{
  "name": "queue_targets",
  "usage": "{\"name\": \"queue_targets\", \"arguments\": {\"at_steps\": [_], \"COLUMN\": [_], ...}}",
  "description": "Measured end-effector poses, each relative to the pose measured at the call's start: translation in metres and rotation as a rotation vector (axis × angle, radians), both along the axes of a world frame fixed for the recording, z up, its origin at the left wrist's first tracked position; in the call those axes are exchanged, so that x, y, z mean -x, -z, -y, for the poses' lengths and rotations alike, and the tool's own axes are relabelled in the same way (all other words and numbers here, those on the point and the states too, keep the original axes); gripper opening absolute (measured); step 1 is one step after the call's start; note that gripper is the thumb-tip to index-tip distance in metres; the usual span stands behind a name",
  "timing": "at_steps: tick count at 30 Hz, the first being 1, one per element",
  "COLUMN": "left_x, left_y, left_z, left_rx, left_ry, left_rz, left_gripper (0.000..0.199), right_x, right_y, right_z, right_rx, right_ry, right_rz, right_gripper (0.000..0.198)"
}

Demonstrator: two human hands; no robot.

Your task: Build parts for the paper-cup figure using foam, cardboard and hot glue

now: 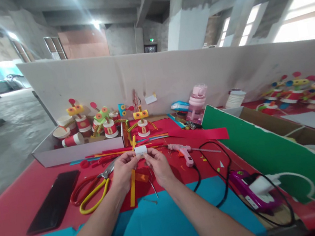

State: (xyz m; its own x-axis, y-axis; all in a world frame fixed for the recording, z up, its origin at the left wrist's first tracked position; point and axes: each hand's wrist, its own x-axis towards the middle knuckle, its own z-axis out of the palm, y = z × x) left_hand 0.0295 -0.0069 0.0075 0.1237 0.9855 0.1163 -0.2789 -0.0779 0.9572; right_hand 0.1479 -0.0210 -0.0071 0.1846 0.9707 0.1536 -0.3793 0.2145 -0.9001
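Between my fingertips is a small white paper roll (141,150), held up over the middle of the table. My left hand (125,167) pinches its left end, and my right hand (158,164) pinches the right end. Under my hands lies a yellow paper strip (132,189), with an orange scrap (141,177) beside it. Scissors with red and yellow handles (94,194) lie left of my left hand. A pink glue gun (184,154) rests to the right of my right hand, its cord running toward the front.
At left lies a black phone (53,201). A white box (81,151) holds paper-cup figures, and another figure (142,124) stands beside it. At right are a purple power strip (254,190), cables, and a green-sided box (259,144). Blue paper (153,232) covers the front.
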Motion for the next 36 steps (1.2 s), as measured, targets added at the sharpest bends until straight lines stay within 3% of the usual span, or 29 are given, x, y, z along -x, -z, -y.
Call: {"name": "queue_targets", "arguments": {"at_steps": [8,17,25,36], "left_x": [-0.0007,0.0020,0.0058,0.0083], "left_y": [0.0007,-0.0033,-0.0011,-0.0034], "left_z": [-0.0003,0.0031,-0.0026,-0.0025], "left_rx": [0.000,0.008,0.008,0.065], "left_ry": [0.011,-0.093,-0.063,-0.044], "left_rz": [-0.036,-0.051,-0.017,-0.003], "left_gripper": [0.027,0.022,0.018,0.024], "right_x": [0.0012,0.0018,-0.0007,-0.0055], "right_y": [0.0037,0.0053,0.0040,0.0034], "right_z": [0.0001,0.0005,0.0003,-0.0033], "right_rx": [-0.002,-0.001,0.008,-0.010], "right_ry": [0.031,0.003,0.006,0.002], "right_rz": [0.020,0.054,0.151,0.050], "right_gripper": [0.018,0.019,0.026,0.020]}}
